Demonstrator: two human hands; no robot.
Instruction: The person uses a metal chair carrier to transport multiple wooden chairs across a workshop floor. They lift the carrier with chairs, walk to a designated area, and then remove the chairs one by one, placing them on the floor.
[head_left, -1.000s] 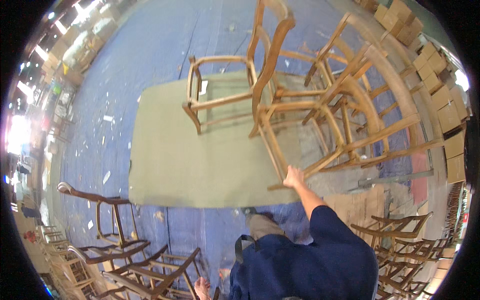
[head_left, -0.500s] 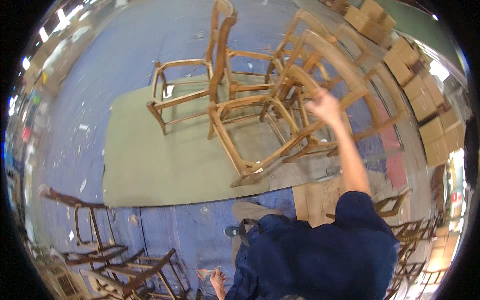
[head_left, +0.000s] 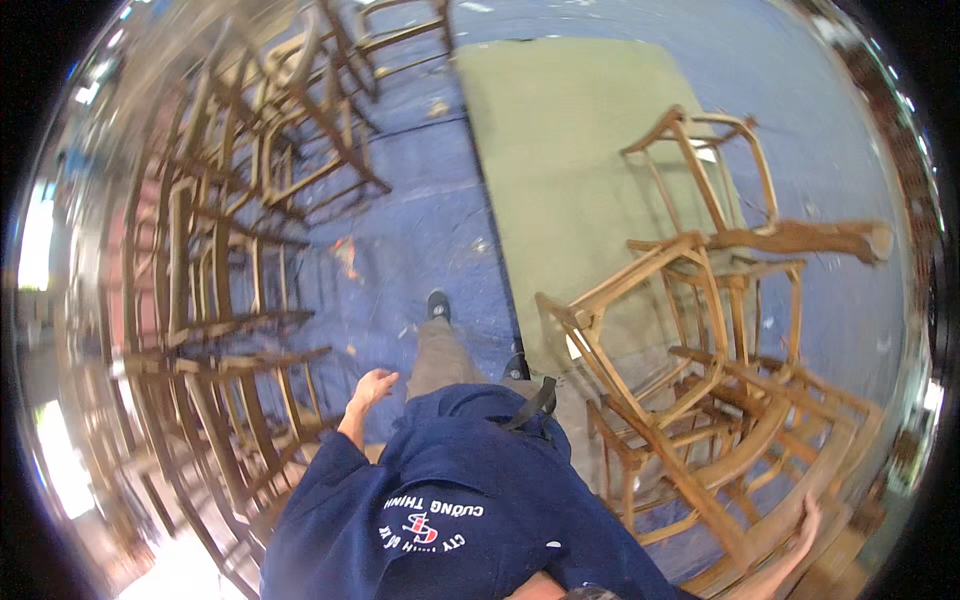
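Observation:
My left hand (head_left: 374, 389) hangs beside my left hip over the blue floor. Its fingers are loosely apart and nothing shows in them. My right hand (head_left: 803, 532) is at the lower right, fingers outstretched, close to the curved back of a wooden chair (head_left: 640, 400). Whether it touches that wood cannot be made out. This chair has a bare seat frame and stands among other light brown frames. Beyond it, another wooden chair (head_left: 745, 190) stands at the edge of the green mat. An orange-red scrap (head_left: 345, 257) lies on the floor ahead of my left hand.
Many dark wooden chair frames (head_left: 215, 270) crowd the left side, some stacked or overlapping. A green mat (head_left: 560, 150) covers part of the blue floor sheet (head_left: 420, 215). My shoe (head_left: 438, 305) is on the blue sheet between the chair groups.
I have turned, so the dark chairs now fill the left. My right hand has left the chair back it was on. The coloured piece is no longer seen in my left hand.

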